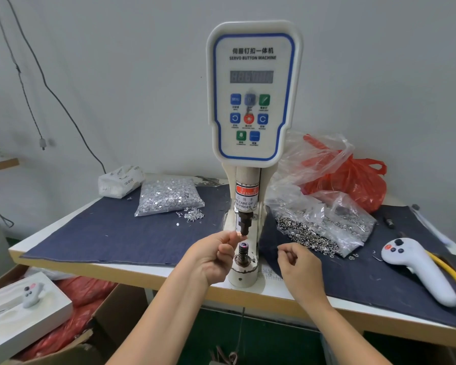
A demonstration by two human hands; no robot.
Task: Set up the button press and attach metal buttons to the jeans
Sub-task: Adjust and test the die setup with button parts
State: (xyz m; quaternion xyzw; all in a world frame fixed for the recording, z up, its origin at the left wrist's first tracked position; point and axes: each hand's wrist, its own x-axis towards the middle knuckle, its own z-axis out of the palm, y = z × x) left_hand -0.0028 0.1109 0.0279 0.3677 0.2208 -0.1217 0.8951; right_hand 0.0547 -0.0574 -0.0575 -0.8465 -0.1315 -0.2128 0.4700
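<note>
— Press (250, 154) stands mid-table on the denim (116, 233). Left hand (213, 256) pinches a small button part (238, 234) right up at the upper die (244, 226); lower die (243, 250) sits just below, lit red.

— And the other hand?

— Right hand (298, 264) hovers beside the base, fingers curled; whether it holds anything, I cannot tell. Button bag (324, 225) is near it, tack bag (169, 196) to the left.

— Risks?

— Fingertips lie between the dies. In my judgement, an accidental trigger would crush them. A part seated crooked could drop or jam.
</note>
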